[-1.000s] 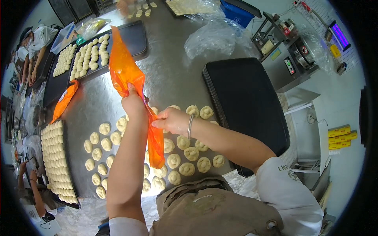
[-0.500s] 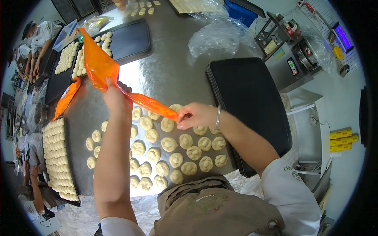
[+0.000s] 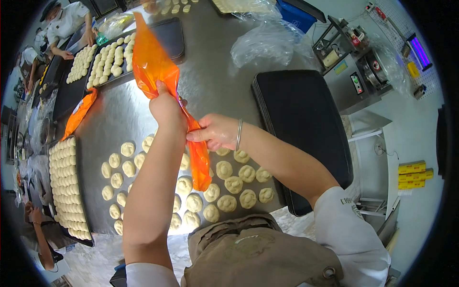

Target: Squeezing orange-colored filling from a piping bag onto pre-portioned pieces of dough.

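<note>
- Two bare hands work on one orange piping bag (image 3: 153, 60), held above the bench (image 3: 217, 88) near the middle of the frame; its pointed end leans toward the upper left, while the loose end hangs down over the shaped dough rounds (image 3: 224, 170).
- The left hand (image 3: 167, 107) has its grip wrapped around the bag's narrowed middle, thumb laid along the film toward the point.
- The right hand (image 3: 213, 131) has its grip pinching the loose length just below, thumb against fingers.
- Handling this well, in my judgement, means a firm left grip at the narrow part, so the fuller upper section cannot slacken, while the right gathers the film evenly and draws it taut without tearing.
- It would also help to lift the hanging end clear of the dough rounds; whether it touches any cannot be told from this angle.
- The left forearm (image 3: 154, 191) rises steeply from the lower edge; the right forearm (image 3: 284, 160) slants in from the lower right, elbow bent outward, a silver bangle (image 3: 239, 135) at its wrist.
</note>
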Demonstrator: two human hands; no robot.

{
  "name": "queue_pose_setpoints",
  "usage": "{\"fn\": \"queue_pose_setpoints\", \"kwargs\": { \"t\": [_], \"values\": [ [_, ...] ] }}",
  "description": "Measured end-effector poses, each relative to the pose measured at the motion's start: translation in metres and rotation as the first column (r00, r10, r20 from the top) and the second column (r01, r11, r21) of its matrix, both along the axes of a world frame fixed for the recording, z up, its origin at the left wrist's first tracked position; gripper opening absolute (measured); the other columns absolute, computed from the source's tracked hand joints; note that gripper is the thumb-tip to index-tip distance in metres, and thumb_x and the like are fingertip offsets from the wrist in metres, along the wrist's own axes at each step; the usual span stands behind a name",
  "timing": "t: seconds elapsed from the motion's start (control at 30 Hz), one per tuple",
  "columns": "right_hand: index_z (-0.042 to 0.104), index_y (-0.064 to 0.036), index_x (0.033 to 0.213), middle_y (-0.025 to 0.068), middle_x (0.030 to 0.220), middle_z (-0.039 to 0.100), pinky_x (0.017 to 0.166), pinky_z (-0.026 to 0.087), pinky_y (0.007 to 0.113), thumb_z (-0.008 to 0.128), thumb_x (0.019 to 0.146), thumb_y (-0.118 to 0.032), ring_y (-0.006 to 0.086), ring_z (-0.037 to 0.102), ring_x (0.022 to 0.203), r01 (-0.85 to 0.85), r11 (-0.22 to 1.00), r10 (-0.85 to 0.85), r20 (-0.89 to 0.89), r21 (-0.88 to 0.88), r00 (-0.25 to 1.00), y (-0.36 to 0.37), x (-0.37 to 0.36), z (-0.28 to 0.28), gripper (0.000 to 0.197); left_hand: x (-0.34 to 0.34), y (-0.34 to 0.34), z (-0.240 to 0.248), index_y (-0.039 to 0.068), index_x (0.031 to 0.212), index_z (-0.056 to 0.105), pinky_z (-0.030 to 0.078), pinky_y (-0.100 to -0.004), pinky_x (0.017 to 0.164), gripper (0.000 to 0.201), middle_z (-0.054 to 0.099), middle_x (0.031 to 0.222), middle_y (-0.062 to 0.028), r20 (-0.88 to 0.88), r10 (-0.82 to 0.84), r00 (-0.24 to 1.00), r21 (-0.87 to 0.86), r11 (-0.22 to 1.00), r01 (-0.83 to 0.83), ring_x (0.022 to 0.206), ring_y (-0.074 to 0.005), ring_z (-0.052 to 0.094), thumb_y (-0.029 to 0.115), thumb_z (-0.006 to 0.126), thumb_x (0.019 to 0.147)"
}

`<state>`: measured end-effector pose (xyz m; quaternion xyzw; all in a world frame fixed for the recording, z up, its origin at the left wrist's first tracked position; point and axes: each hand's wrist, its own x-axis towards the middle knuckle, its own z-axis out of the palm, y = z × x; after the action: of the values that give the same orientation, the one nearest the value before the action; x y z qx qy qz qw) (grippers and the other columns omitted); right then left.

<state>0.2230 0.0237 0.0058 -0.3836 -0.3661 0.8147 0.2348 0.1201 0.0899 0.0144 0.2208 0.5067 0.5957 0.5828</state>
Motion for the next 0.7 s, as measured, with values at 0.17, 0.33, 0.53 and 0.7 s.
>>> {"fn": "queue_pose_setpoints", "kwargs": {
  "t": [0.17, 0.33, 0.53, 0.7],
  "values": [
    [0.054, -0.0061, 0.080, -0.0005, 0.062, 0.049, 0.037, 0.018, 0.020, 0.055, 0.079, -0.022, 0.0047, 0.030, 0.041, 0.114, 0.990, -0.114, -0.001, -0.078, 0.993, -0.020, -0.011, -0.026, 0.016, -0.004, 0.005, -0.030, 0.000, 0.081, 0.048, 0.036, -0.0271, 0.040, 0.029, 0.045, 0.059, -0.0048, -0.022, 0.146, 0.989, -0.180, 0.973, -0.147, 0.042, -0.0146, 0.040, 0.029, 0.042, 0.085],
    [0.053, -0.0073, 0.081, -0.0027, 0.061, 0.046, 0.039, 0.019, 0.019, 0.052, 0.081, -0.024, 0.0041, 0.029, 0.043, 0.131, 0.980, -0.131, 0.009, -0.152, 0.991, -0.037, -0.015, -0.032, 0.017, -0.006, 0.011, -0.050, 0.000, 0.082, 0.048, 0.034, -0.0274, 0.039, 0.029, 0.047, 0.061, -0.0048, -0.076, 0.200, 0.977, -0.215, 0.953, -0.212, 0.042, -0.0150, 0.041, 0.028, 0.042, 0.085],
    [0.051, -0.0065, 0.077, -0.0027, 0.055, 0.041, 0.038, 0.018, 0.021, 0.052, 0.081, -0.021, 0.0053, 0.026, 0.041, 0.153, 0.976, -0.152, 0.020, -0.152, 0.988, -0.043, -0.012, -0.030, 0.015, 0.001, 0.016, -0.050, 0.001, 0.083, 0.047, 0.035, -0.0269, 0.039, 0.029, 0.045, 0.060, -0.0038, -0.072, 0.193, 0.978, -0.282, 0.937, -0.206, 0.042, -0.0148, 0.040, 0.030, 0.042, 0.085],
    [0.051, -0.0063, 0.086, -0.0030, 0.060, 0.042, 0.041, 0.023, 0.018, 0.050, 0.082, -0.018, 0.0042, 0.029, 0.045, 0.010, 0.999, -0.018, 0.236, 0.035, 0.972, -0.034, -0.001, -0.036, 0.013, 0.008, 0.010, -0.041, 0.005, 0.079, 0.045, 0.029, -0.0260, 0.038, 0.027, 0.037, 0.052, -0.0006, 0.213, 0.010, 0.977, -0.069, 0.998, 0.005, 0.040, -0.0122, 0.035, 0.032, 0.041, 0.086]
  ]
}}
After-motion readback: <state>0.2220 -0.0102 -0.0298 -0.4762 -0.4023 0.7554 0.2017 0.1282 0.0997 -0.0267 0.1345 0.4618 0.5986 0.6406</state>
